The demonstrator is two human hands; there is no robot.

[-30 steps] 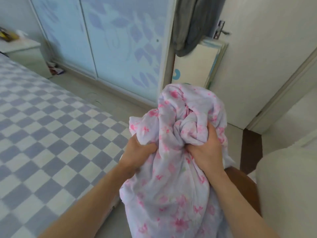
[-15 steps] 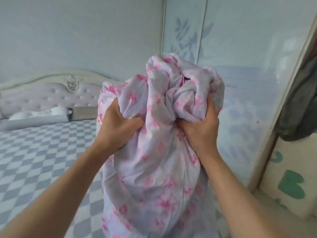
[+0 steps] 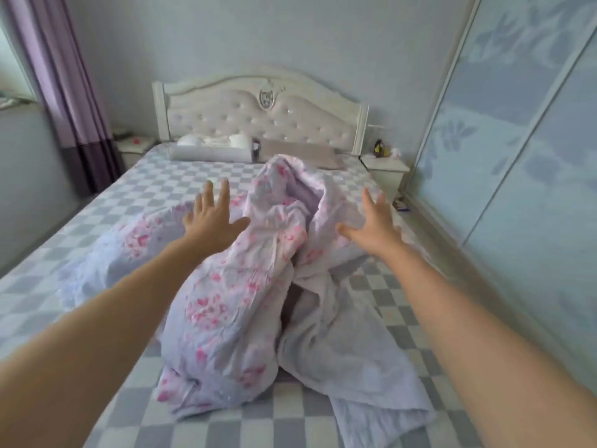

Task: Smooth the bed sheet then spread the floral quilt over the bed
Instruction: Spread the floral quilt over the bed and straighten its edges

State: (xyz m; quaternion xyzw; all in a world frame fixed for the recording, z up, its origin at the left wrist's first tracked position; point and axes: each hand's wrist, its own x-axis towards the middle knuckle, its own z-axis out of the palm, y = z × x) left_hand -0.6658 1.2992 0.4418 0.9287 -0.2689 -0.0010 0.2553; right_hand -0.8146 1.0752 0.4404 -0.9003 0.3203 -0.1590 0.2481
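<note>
A: Quilt (image 3: 245,286)? 
B: Not in the hands now, it's a heap mid bed, on the sheet (image 3: 106,215). 
A: Hands? 
B: Left hand (image 3: 211,218) & right hand (image 3: 374,227) both spread wide over it, holding nothing. Next job I think: pull it flat.

Quilt (image 3: 245,286) heaped mid-bed on the sheet (image 3: 97,240), pillows (image 3: 213,150) behind it, nightstands (image 3: 384,169) flanking headboard (image 3: 258,114)

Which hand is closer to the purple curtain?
Left. The left hand is out over the bed on the purple curtain's side; the right hand reaches across the floral quilt, farther away.
</note>
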